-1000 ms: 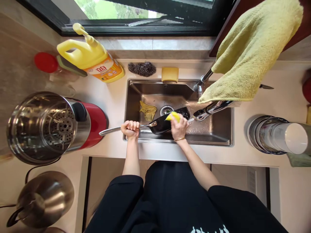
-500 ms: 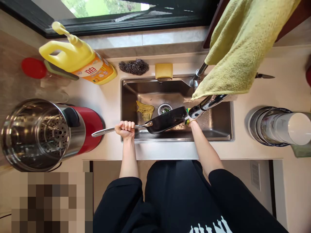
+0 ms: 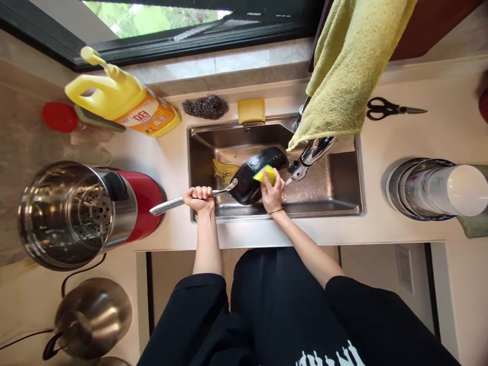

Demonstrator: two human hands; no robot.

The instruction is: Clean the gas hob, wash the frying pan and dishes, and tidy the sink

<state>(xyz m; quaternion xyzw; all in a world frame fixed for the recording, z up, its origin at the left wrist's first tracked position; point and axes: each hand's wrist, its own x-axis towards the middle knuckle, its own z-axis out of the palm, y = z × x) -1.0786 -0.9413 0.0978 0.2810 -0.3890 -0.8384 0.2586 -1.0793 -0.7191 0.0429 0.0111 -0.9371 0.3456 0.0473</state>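
Note:
My left hand (image 3: pixel 199 199) is wrapped round the metal handle of a black frying pan (image 3: pixel 247 187), which is tilted over the sink (image 3: pixel 337 203). My right hand (image 3: pixel 272 192) grips a yellow-green sponge (image 3: pixel 266 174) against or just over the pan; whether they touch is hard to tell. Wet spots glisten on the pan's dark surface. Just right of it is the chrome faucet (image 3: pixel 310 158), with water near its spout. A yellow cloth (image 3: pixel 225 172) lies in the sink behind the pan, partly covered by it.
Behind the sink sit a steel wool scrubber (image 3: pixel 206 107) and a yellow sponge (image 3: pixel 251 111). A yellow detergent bottle (image 3: pixel 125 104) and a red-and-steel steamer (image 3: pixel 143 206) stand left. A towel (image 3: pixel 343 76) hangs over the faucet. Scissors (image 3: pixel 392 109) and stacked bowls (image 3: pixel 415 190) are right.
My right hand has moved left with the sponge, from beside the faucet to the pan. The pan has turned, showing more of its broad dark surface. My left hand keeps the handle.

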